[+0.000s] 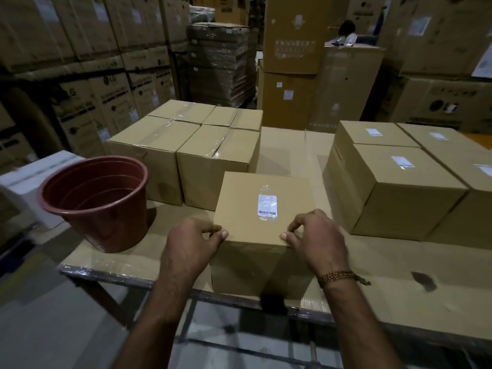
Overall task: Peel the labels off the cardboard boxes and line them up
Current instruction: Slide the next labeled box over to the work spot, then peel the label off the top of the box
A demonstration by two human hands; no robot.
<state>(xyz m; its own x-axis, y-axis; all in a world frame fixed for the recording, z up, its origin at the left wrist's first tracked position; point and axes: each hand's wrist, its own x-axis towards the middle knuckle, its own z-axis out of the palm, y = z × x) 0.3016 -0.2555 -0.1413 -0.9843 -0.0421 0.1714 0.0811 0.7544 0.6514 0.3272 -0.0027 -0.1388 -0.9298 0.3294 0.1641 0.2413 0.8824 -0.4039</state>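
Stacks of large printed cartons [87,65] fill the dim warehouse behind a long table [399,302] covered in flattened cardboard and clear wrap. On its far left side stands a block of four taped boxes [186,145], their tops crossed with clear tape and showing no labels from this angle. On the right sits a second group of boxes [399,182], each with a small white sticker on its top face. A reddish-brown plastic bucket [98,198] stands tilted toward the camera near the table's left front edge, just beside the taped boxes. At the front centre, between bucket and stickered group, is a single smaller box [263,235], apart from both stacks and close to the table's near edge. A white barcode label [267,205] lies flat under a patch of clear film on its top, unpeeled. A person's left hand [191,243] grips the near left corner of this box, fingers curled over the top edge, thumb on the top. The right hand [316,235] grips the near right edge the same way, its fingers bent onto the top. A brown beaded bracelet [338,276] circles the right wrist.
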